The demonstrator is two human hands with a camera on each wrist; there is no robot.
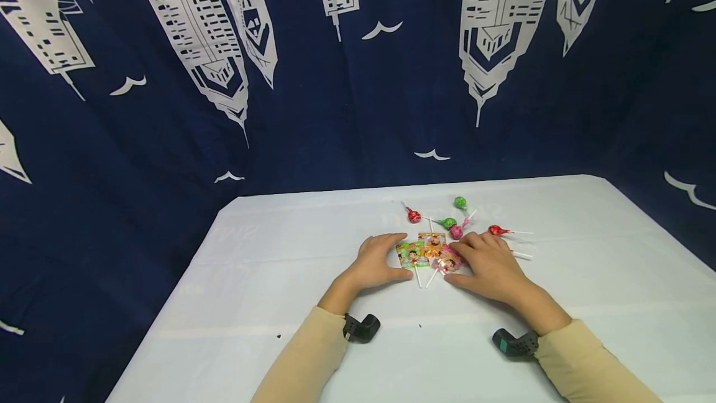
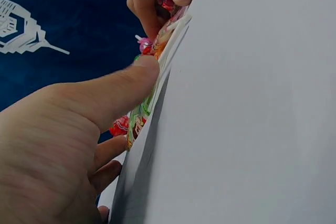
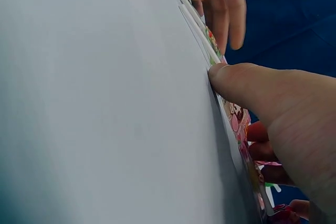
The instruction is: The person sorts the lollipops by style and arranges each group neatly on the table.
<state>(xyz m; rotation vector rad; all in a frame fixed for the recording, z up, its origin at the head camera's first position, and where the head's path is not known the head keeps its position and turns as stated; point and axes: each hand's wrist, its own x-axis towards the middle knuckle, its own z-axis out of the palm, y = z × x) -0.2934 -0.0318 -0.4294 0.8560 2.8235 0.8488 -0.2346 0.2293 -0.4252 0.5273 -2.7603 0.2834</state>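
Three flat-wrapped lollipops lie close together on the white table: a green one (image 1: 411,255), an orange one (image 1: 432,242) and a pink one (image 1: 447,261). My left hand (image 1: 381,260) rests at the green one's left side, thumb and fingers spread apart. On the other side, my right hand (image 1: 489,266) lies beside the pink lollipop, its fingertips at the wrapper's edge and its thumb near the stick. In the left wrist view the green wrapper (image 2: 139,119) shows behind the thumb. The right wrist view has the pink wrapper (image 3: 236,119) between thumb and fingers.
Behind the hands lie several round lollipops: a red one (image 1: 413,216), a green one (image 1: 460,203), a pink one (image 1: 456,231) and another red one (image 1: 496,230). A white stick (image 1: 523,255) pokes out past the right hand. A navy patterned cloth (image 1: 358,111) hangs behind the table (image 1: 252,266).
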